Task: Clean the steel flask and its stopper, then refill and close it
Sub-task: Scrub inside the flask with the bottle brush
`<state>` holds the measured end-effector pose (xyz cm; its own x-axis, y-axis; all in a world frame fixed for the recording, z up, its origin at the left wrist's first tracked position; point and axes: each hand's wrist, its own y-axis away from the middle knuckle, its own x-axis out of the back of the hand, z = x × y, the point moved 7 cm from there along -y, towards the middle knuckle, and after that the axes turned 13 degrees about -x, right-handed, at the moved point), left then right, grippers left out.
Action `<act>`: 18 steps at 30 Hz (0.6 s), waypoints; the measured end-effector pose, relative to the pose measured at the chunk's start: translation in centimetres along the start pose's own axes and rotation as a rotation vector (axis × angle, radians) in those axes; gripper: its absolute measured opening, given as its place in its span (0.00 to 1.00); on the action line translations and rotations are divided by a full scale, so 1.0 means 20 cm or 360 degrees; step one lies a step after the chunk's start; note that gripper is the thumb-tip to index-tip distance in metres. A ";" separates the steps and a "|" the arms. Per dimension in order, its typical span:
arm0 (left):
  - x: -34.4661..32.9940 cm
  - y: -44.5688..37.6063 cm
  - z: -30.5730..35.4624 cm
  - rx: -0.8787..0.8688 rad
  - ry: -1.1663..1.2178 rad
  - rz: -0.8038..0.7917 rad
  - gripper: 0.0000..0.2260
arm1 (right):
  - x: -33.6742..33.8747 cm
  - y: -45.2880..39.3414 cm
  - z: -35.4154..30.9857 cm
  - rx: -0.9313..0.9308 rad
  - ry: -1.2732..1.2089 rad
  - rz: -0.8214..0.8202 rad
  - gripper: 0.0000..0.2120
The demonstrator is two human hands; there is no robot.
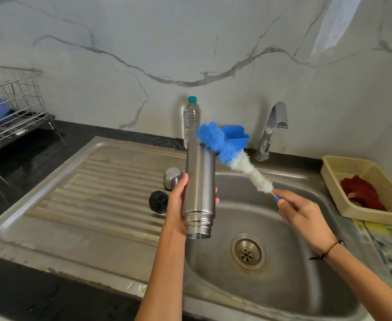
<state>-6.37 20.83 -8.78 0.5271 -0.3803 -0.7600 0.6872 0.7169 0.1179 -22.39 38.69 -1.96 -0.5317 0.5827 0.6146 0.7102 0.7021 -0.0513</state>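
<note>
The steel flask (199, 188) is bare silvery metal, and so are the small cap (172, 177) just left of it, the sink (290, 269) below it and the tap (271, 130) to its right. The stopper (158, 201), lower left of the flask, is black. The bottle brush (232, 158) has blue bristles at its tip and white ones nearer the handle. Behind the flask stand a clear plastic bottle (191, 119) with a teal cap and a blue holder (235, 136). Far right of the flask, a cream basket (343, 167) holds a red cloth (361, 191). The wall (190, 42) is white marble with grey veins.

Only text visible: dark lettering near the far end of the steel flask (199, 181), partly hidden by the brush (227, 151); unreadable.
</note>
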 end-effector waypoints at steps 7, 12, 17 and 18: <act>0.02 0.01 0.02 -0.0058 0.0072 -0.0049 0.29 | -0.01 -0.06 0.00 0.0228 0.0596 -0.0018 0.16; 0.09 0.00 0.01 -0.0108 0.0073 0.0189 0.18 | -0.03 0.13 0.08 0.0624 0.0750 -0.0163 0.14; 0.12 -0.02 0.00 -0.0030 0.0248 0.0322 0.34 | 0.02 0.17 0.14 0.0670 0.0714 -0.0137 0.16; 0.11 -0.02 -0.01 -0.0013 0.0274 0.0312 0.34 | 0.02 0.16 0.13 0.0715 0.0733 -0.0107 0.17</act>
<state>-5.51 19.86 -10.70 0.5564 -0.1291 -0.8208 0.5761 0.7719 0.2691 -21.59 42.20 -3.88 -0.2450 0.3666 0.8975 0.3668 0.8920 -0.2643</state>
